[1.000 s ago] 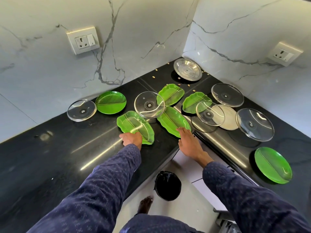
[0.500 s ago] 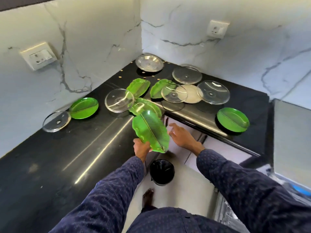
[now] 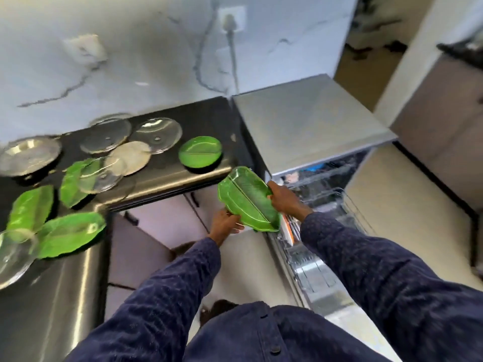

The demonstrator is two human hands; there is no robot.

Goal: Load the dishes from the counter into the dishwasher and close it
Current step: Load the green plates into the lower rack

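My left hand (image 3: 226, 223) and right hand (image 3: 283, 198) both grip one leaf-shaped green plate (image 3: 248, 199) mid-frame; most dishes remain on the worktop (image 3: 167, 176), the dishwasher (image 3: 321, 194) open at right.

Black counter (image 3: 167, 173) with green plates (image 3: 200, 155), glass lids (image 3: 156, 135).
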